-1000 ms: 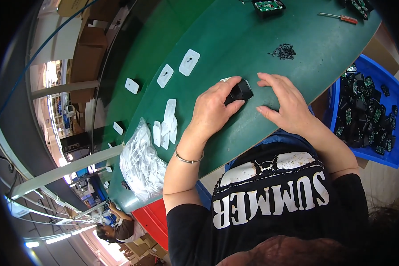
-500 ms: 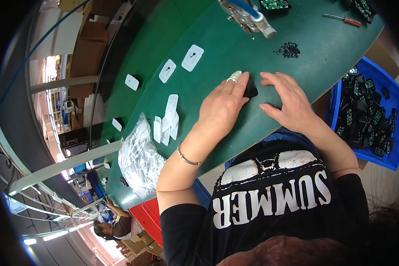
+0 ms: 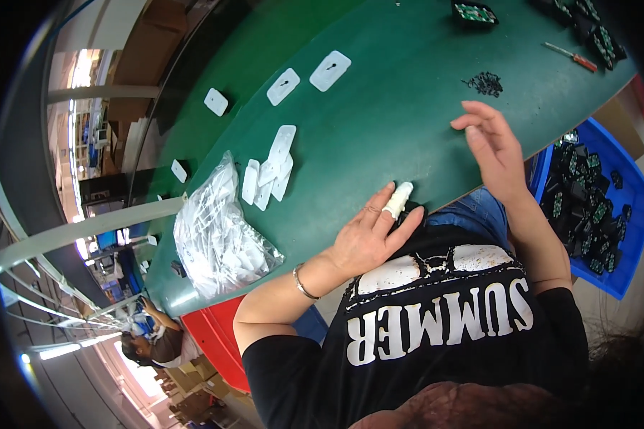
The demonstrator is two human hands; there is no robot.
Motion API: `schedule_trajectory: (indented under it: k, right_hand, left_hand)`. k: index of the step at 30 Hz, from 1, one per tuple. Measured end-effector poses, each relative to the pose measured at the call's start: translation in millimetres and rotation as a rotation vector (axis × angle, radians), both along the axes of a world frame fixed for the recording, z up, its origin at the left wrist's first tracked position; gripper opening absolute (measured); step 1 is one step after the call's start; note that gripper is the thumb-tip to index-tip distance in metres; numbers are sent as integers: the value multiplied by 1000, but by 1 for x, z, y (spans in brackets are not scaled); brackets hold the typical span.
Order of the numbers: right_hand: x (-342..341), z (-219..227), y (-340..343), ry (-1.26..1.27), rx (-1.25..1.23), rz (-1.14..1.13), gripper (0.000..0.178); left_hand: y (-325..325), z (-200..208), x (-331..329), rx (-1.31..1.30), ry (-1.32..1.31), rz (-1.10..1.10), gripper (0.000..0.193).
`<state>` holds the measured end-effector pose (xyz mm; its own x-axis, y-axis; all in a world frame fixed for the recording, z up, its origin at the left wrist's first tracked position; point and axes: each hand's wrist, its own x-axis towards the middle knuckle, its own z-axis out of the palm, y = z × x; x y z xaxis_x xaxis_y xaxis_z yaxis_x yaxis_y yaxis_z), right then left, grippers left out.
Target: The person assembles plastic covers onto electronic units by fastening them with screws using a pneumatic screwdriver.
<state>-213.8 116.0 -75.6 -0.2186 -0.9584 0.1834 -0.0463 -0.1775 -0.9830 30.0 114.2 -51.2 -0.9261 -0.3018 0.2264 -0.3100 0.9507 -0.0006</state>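
Near the front edge of the green table (image 3: 379, 136), my left hand (image 3: 372, 232) lies low with a white-wrapped finger. A small black casing (image 3: 411, 206) is mostly hidden under it, showing only between the fingers and thumb. My right hand (image 3: 497, 146) is raised to the right, with fingers apart and slightly bent, holding nothing. Beyond the right hand sits a small heap of black screws (image 3: 486, 84). A screwdriver (image 3: 572, 57) with a red handle lies farther right.
Several white plates (image 3: 270, 171) lie by a clear plastic bag (image 3: 225, 232) of similar pieces. Two white plates with dark marks (image 3: 330, 71) lie farther off. A blue bin (image 3: 614, 286) holds black casings and green circuit boards. Another person (image 3: 157, 339) is at the far left.
My left hand has come back to the table's near edge with the black casing. My right hand has moved away to the right. The hanging metal tool has left the view, which has shifted.
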Motion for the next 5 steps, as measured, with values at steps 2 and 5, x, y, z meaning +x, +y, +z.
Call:
schedule_trajectory:
  k: [2, 5]
  right_hand:
    - [-8, 4, -10, -69, -72, -99, 27]
    - [-62, -54, -93, -1010, -779, 337, 35]
  left_hand:
    - [1, 5, 4, 79, 32, 25, 53]
    - [-6, 7, 8, 439, -34, 131, 69]
